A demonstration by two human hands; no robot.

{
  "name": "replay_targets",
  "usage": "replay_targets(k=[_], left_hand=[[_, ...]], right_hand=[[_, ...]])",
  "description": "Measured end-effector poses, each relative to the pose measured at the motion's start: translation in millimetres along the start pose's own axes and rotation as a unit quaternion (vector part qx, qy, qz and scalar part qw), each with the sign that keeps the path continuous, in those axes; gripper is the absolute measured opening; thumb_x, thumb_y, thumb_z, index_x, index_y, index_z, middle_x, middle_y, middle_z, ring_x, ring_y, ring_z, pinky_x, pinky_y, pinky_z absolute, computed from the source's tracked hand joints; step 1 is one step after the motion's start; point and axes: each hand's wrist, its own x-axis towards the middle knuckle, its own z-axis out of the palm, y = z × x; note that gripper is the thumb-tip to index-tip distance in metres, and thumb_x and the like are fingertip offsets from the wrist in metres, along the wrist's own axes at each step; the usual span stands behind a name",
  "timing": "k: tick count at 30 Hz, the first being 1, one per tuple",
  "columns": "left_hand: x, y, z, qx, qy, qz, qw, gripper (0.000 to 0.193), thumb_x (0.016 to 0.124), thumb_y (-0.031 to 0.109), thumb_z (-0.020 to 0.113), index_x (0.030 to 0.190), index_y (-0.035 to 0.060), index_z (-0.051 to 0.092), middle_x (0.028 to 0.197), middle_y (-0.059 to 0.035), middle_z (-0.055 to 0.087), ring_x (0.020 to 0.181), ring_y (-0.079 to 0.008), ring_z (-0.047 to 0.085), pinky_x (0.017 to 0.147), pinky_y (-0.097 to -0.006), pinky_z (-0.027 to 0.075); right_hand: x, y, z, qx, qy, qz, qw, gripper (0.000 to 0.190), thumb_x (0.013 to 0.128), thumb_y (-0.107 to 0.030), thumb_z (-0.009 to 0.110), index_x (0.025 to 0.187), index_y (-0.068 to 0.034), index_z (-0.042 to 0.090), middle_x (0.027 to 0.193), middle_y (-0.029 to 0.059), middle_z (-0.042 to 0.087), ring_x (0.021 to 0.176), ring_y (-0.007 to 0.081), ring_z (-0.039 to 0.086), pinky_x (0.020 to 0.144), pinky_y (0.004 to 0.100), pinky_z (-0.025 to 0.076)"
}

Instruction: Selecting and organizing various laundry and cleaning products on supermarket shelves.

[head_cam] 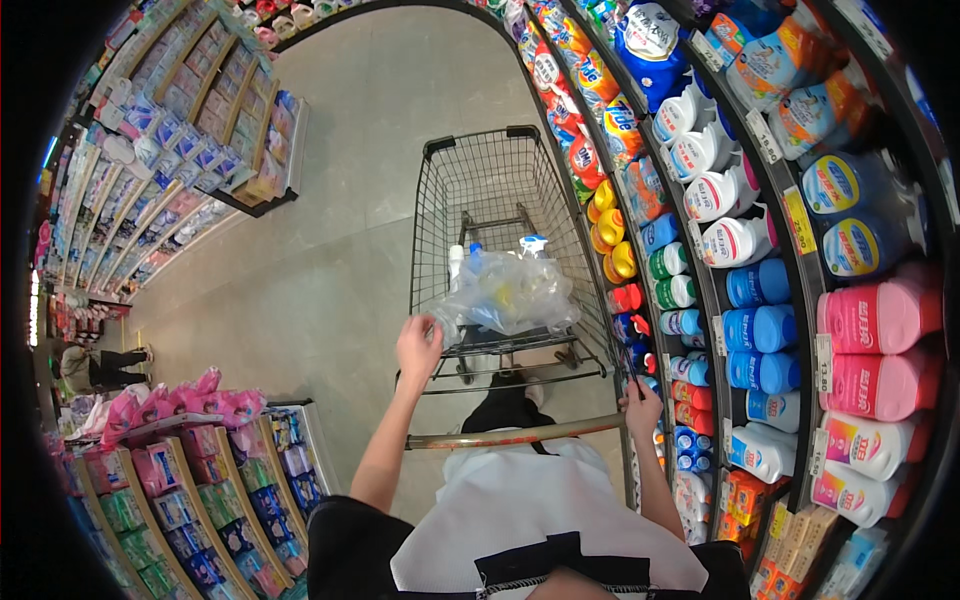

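Observation:
A black wire shopping cart stands before me, its worn handle bar across my front. Inside the basket lies a clear plastic bag with something yellowish showing through. Beside it are a white bottle, a blue-capped bottle and a spray bottle with a blue and white head. My left hand pinches the left end of the clear bag at the cart's near left corner. My right hand, just above the handle bar's right end, holds a thin dark object; what it is, I cannot tell.
Close on the right run curved-looking shelves of laundry detergent bottles and bags. Shelves of packaged goods stand at the upper left, and a display with pink packs at the lower left. A person is at the far left.

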Motion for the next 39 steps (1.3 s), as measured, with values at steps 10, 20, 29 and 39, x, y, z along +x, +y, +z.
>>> replay_targets(k=[10,20,29,39], left_hand=[[77.4,-55.2,119.2,0.298,-0.407,-0.032,0.863,0.05,0.057,0.025,0.066,0.102,0.0125,0.048,0.097,-0.0157,0.053,0.09,-0.0286,0.051,0.075,-0.0367,0.043],[98.4,-46.5,132.8,0.234,-0.43,-0.07,0.869,0.034,0.07,0.022,0.048,0.099,0.0044,0.05,0.088,-0.0168,0.057,0.082,-0.0282,0.056,0.069,-0.0359,0.045],[228.4,22.9,114.6,-0.03,-0.126,-0.105,0.986,0.025,0.069,0.024,0.048,0.074,0.0025,0.058,0.071,-0.0183,0.058,0.072,-0.0317,0.056,0.067,-0.0375,0.044],[273.9,99.5,63.4,-0.351,0.169,0.006,0.921,0.023,0.075,0.014,0.048,0.087,-0.0051,0.049,0.071,-0.011,0.059,0.053,-0.0165,0.058,0.045,-0.0255,0.046]], right_hand=[[13.8,-3.5,0.9,0.006,0.019,-0.016,1.0,0.022,0.076,-0.012,0.054,0.091,0.004,0.056,0.054,0.0049,0.054,0.044,0.0073,0.049,0.04,0.0194,0.038],[29.1,-18.4,15.1,0.027,0.06,0.003,0.998,0.018,0.074,-0.011,0.055,0.086,0.002,0.058,0.053,0.0027,0.053,0.041,0.0038,0.041,0.037,0.0176,0.03],[31.0,-29.4,28.3,0.044,0.054,-0.002,0.998,0.021,0.074,-0.011,0.057,0.089,0.004,0.056,0.055,0.0042,0.054,0.043,0.0042,0.045,0.038,0.0173,0.032],[38.0,-42.6,30.0,0.008,0.038,-0.036,0.999,0.022,0.074,-0.011,0.056,0.09,0.004,0.056,0.056,0.0036,0.054,0.042,0.0054,0.045,0.037,0.0181,0.032]])
